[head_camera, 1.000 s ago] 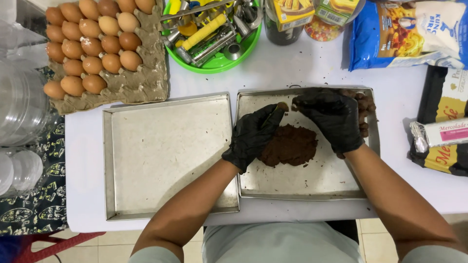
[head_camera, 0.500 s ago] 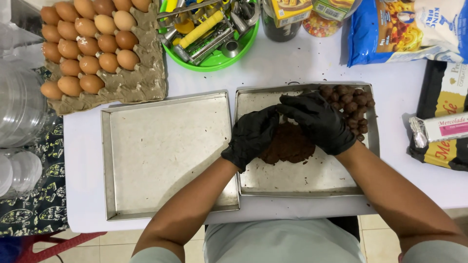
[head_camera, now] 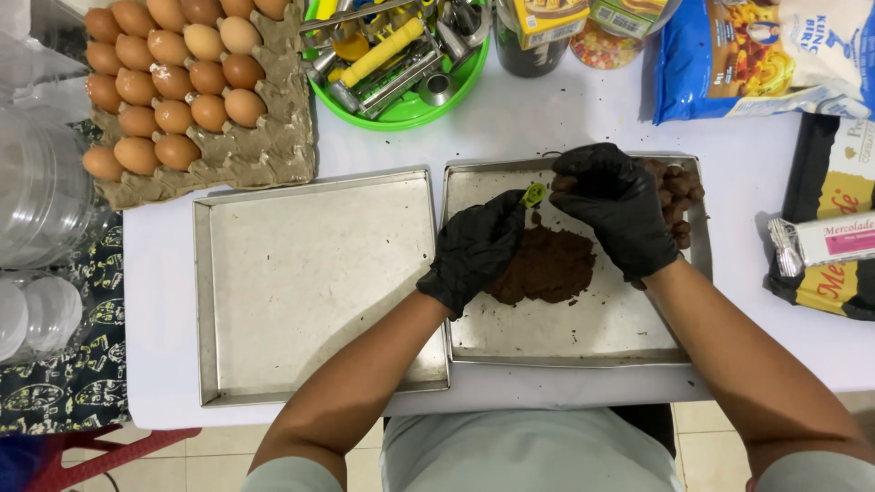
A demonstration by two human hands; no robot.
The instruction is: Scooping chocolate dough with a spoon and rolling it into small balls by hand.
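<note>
I am watching both gloved hands working over the right tray (head_camera: 583, 351). The left hand (head_camera: 474, 251) is resting on the brown dough (head_camera: 547, 264) in the middle of that tray, its fingers pinching a small green scoop (head_camera: 534, 193). The right hand (head_camera: 615, 210) is now sitting closer to the left than a moment ago, having slid in from the tray's far right corner; its fingers are curling at the scoop's tip, apparently around a bit of dough, though I cannot tell for sure. That shift is uncovering the dough balls (head_camera: 676, 196) lined up in the corner. The left tray (head_camera: 314, 282) is lying bare beside it, with the eggs (head_camera: 169, 68) beyond.
</note>
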